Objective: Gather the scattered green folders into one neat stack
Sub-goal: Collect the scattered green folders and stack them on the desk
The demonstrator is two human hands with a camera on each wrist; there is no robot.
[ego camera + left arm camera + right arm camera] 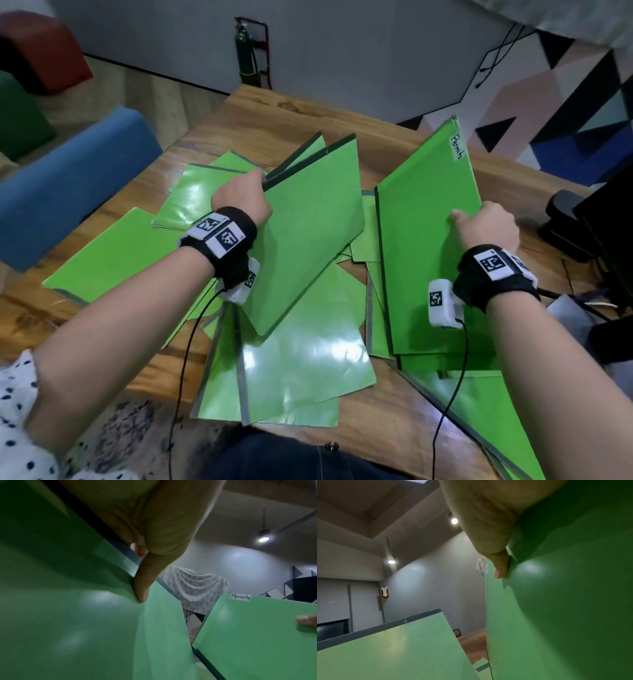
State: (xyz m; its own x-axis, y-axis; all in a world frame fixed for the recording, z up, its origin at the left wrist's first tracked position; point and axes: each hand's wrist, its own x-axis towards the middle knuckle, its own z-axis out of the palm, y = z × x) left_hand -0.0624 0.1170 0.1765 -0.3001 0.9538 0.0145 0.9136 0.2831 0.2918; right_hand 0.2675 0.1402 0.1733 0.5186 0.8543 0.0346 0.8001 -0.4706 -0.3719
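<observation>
On the wooden table [281,102] we judge the job barely begun: most green folders [291,373] lie fanned and overlapping across it with no squared stack in sight, and only two lots are lifted off it, so nearly all the gathering and the squaring-up are left. Our left hand [245,200] pinches the top edge of a couple of folders [308,219] tilted up over the table's middle, thumb in front and fingers behind, wrist raised. Our right hand [486,226] grips the right edge of the "Permits" folder [428,219], held steeply tilted over the table's right side, near the left-hand lot but apart from it.
</observation>
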